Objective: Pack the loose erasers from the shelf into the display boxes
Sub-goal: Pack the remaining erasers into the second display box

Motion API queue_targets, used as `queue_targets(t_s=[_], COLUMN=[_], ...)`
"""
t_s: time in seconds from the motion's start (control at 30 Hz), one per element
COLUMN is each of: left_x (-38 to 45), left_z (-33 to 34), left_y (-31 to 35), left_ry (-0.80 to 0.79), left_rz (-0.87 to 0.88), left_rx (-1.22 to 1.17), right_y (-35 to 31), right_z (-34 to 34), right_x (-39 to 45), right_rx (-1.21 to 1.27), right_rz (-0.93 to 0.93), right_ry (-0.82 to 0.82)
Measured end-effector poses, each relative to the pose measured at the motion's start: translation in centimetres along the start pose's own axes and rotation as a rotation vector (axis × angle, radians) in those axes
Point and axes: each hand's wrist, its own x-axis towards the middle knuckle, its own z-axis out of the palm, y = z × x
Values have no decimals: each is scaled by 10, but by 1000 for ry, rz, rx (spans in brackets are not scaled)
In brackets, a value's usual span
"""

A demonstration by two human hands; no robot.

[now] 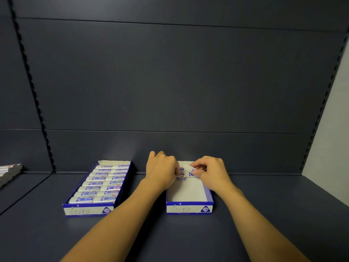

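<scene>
The dark shelf [264,214] bears a full display box [85,210] and a near-empty one [188,208].

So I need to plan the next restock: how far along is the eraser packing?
Roughly half done. The left box looks full, with two columns of erasers. In the right box only a few erasers sit at the far end. The right hand pinches one eraser there; the left hand steadies the row. Most of that box is bare and needs filling.

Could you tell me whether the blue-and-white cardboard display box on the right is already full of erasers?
No, the right blue-and-white cardboard display box holds only a few wrapped erasers at its far end, and most of its white floor is bare.
</scene>
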Motion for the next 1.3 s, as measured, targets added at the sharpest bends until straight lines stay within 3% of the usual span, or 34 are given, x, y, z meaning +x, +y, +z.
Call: queue_targets(t_s=[0.23,0.47,0.67,0.87,1.3], left_x=[2,-9,-23,-26,-26], left_z=[3,1,0,0,6], left_y=[-7,-25,-34,-39,-41], left_ry=[-31,69,169,173,174], left_rz=[-26,-65,-96,-121,-110], left_rx=[-140,-345,-332,-290,-248], right_y=[-13,-29,-32,-31,-27], right_z=[-11,-13,-4,5,5], right_x=[-1,0,0,0,2], right_rx=[-39,-428,-614,-731,-588], right_rz=[-46,-144,-216,-249,-123], right_ry=[9,-124,-131,-146,-183])
